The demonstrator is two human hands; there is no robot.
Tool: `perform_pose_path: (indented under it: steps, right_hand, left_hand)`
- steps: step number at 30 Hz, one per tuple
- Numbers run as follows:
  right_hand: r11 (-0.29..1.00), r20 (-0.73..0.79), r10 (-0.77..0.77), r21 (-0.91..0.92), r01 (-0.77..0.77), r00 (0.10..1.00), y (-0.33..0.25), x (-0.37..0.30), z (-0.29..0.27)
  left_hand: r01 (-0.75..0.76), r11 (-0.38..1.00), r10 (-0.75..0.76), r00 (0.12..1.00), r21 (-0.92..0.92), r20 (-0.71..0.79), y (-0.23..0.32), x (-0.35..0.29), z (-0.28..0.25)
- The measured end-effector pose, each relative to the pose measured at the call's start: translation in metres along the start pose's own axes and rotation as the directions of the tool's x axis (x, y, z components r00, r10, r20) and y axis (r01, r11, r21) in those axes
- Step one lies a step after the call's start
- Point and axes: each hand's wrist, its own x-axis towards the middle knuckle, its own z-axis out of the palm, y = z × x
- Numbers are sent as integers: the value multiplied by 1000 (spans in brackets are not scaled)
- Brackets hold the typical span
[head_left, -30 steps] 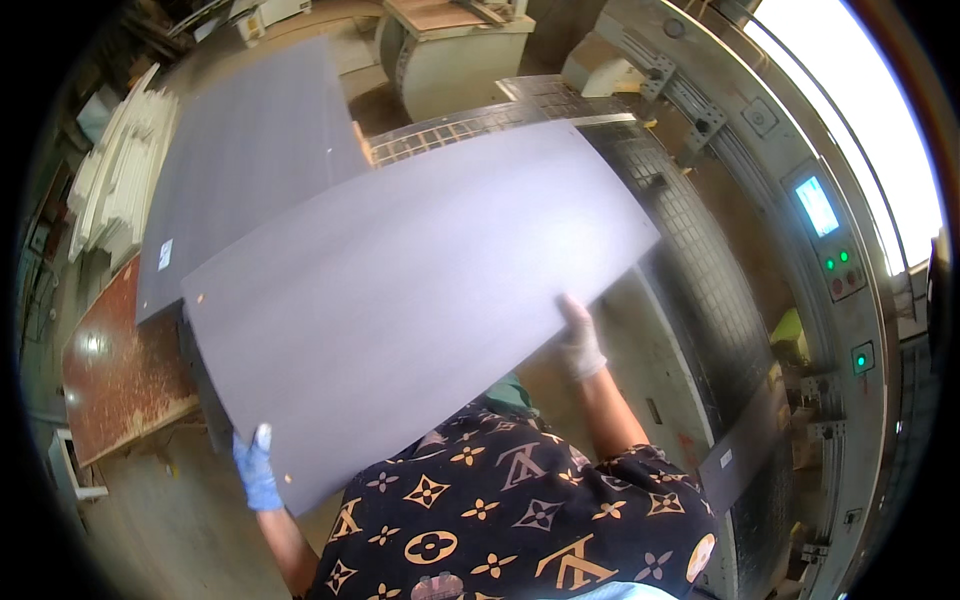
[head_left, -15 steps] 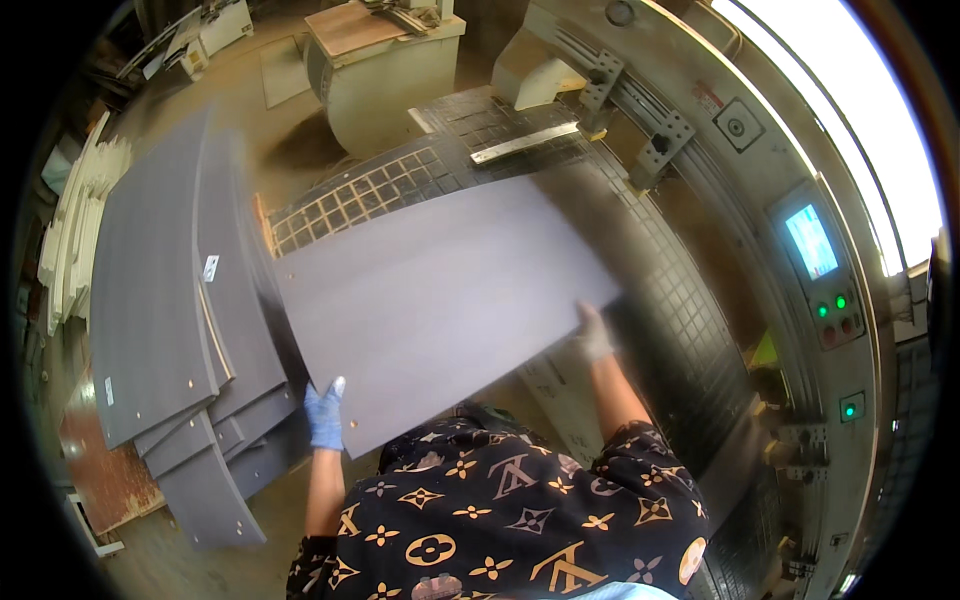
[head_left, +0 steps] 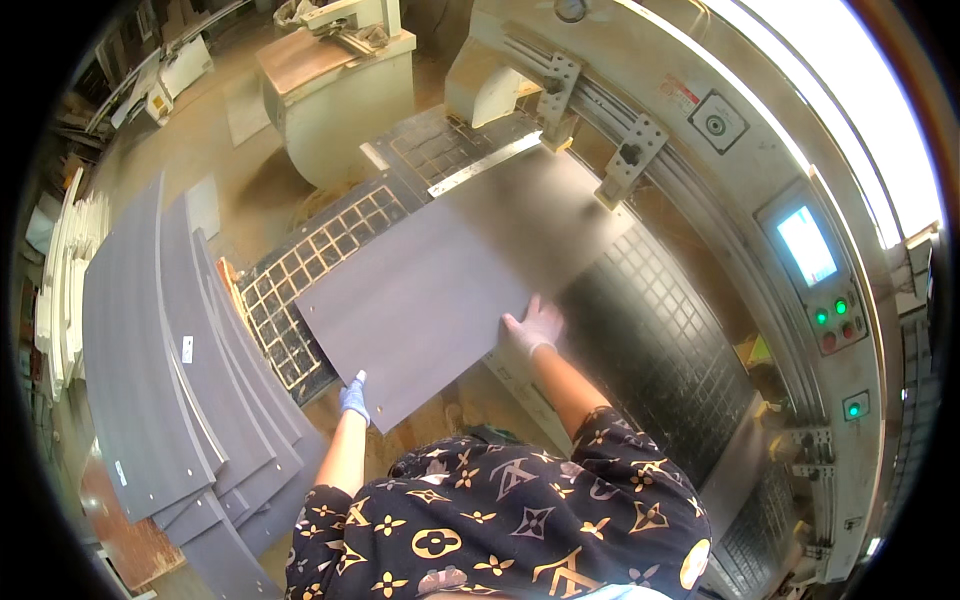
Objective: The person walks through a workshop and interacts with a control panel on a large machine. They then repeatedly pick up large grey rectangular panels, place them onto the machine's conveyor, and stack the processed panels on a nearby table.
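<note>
A flat grey panel (head_left: pixel 420 290) with small holes near its left-hand corners lies partly over the gridded black machine bed (head_left: pixel 395 205). Its far end reaches a straight metal bar (head_left: pixel 487 165). My left hand (head_left: pixel 354 397), in a blue glove, grips the panel's near left corner, thumb on top. At the near long edge, my right hand (head_left: pixel 537 325), in a pale glove, holds the panel with the thumb over its face; the fingers' undersides are hidden. Left of me rises a stack of similar grey panels (head_left: pixel 140 340), fanned out unevenly.
Over the bed runs a machine beam (head_left: pixel 690 180) with metal clamp blocks (head_left: pixel 632 157). It carries a lit screen (head_left: pixel 806 246) and green-lit buttons (head_left: pixel 840 307). Pale strips (head_left: pixel 65 290) are piled at far left; a cabinet-like machine base (head_left: pixel 340 115) stands beyond the bed.
The panel has moved away from me and come down onto the bed, its far end nearing the metal bar. My right hand has shifted left along its near edge. The view has turned slightly.
</note>
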Motion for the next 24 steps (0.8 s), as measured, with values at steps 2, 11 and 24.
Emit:
perform_pose_path:
  steps: [2, 11, 24]
  right_hand:
    - [1000, -15, -12, -24, 11, 1000, -1, 4, -4]
    - [998, -76, -24, -64, 19, 997, 15, 31, -11]
    - [994, -779, -3, 66, 86, 627, 115, 131, -189]
  left_hand:
    - [-13, 1000, 13, 1000, 4, 4, 1, 15, 4]
    - [-86, 995, 91, 992, 51, -92, -30, 48, 28]
    - [-441, 897, 440, 897, -21, -45, 9, -41, 42]
